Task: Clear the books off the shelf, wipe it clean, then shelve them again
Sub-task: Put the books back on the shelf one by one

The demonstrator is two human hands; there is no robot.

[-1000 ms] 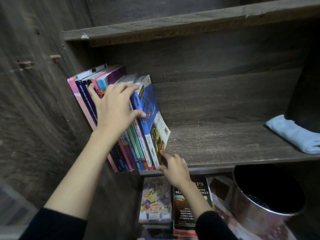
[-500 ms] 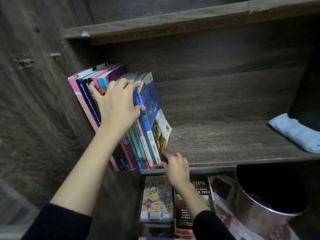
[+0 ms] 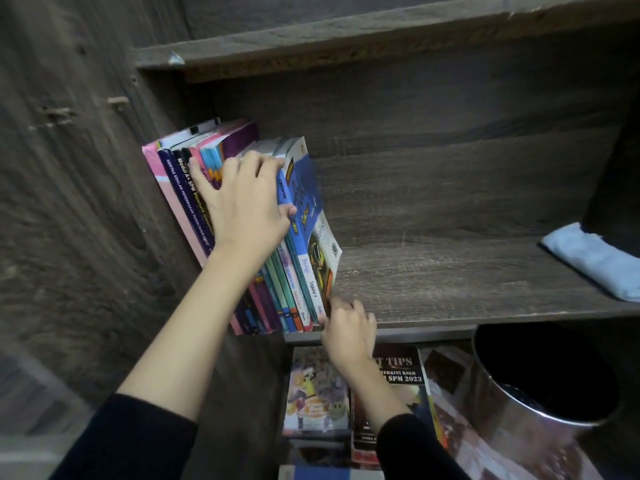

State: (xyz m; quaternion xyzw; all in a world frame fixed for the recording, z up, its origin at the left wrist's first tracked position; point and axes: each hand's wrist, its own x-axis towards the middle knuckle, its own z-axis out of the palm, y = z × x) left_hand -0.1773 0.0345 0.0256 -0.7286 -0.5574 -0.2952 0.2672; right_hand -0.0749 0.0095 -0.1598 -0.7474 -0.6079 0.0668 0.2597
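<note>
A row of several books stands at the left end of the dark wooden shelf, leaning right. My left hand lies over the upper spines, fingers curled over the tops and thumb against the outermost blue book. My right hand is at the shelf's front edge, fingertips touching the bottom corner of that blue book. A folded light-blue cloth lies at the shelf's right end.
An upper shelf board overhangs the row. Below the shelf lie stacked books and a shiny metal bin with a dark inside. A wooden side panel closes the left. A dark object stands behind the cloth.
My left hand has slid slightly up and right along the spines. My right hand has moved closer to the base of the blue book. The books stand a little more upright.
</note>
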